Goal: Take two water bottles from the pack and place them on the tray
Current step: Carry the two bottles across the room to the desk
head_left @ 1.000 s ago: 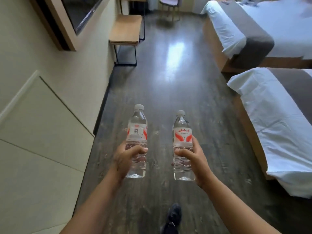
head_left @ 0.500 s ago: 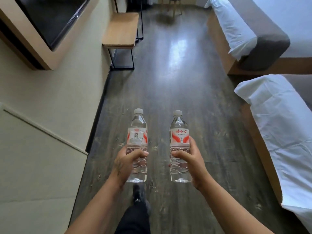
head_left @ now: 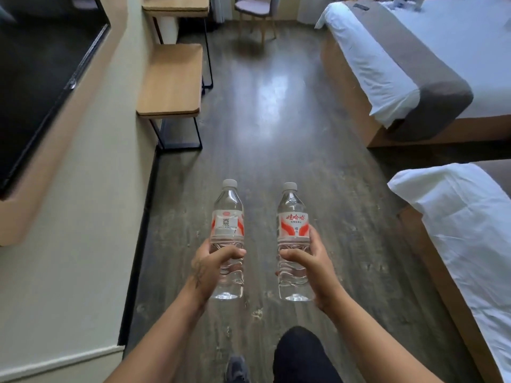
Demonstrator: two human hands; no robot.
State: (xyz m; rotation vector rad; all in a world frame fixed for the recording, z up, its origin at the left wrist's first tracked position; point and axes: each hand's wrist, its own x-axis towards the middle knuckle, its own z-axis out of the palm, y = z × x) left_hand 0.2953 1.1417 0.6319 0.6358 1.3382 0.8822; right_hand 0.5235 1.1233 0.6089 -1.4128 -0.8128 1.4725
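Observation:
I hold two clear water bottles upright in front of me, above a dark wooden floor. The left bottle [head_left: 227, 217] has a white cap and a red-and-white label with a QR code; my left hand [head_left: 211, 265] is wrapped around its lower half. The right bottle [head_left: 292, 217] shows red characters on its label; my right hand [head_left: 312, 268] grips its lower body from the right side. The bottles are a hand's width apart and do not touch. No tray and no pack are in view.
A wall with a black TV [head_left: 41, 78] runs along the left. A low wooden bench [head_left: 171, 81] and a desk [head_left: 177, 6] stand ahead on the left, a chair [head_left: 255, 6] beyond. Two beds [head_left: 401, 64] [head_left: 464, 230] line the right. My knee [head_left: 301, 352] and shoe [head_left: 236, 369] show below.
I have walked forward along the floor: the bench, TV and beds are closer. Both bottles stay upright in the same grips. My right leg has swung forward.

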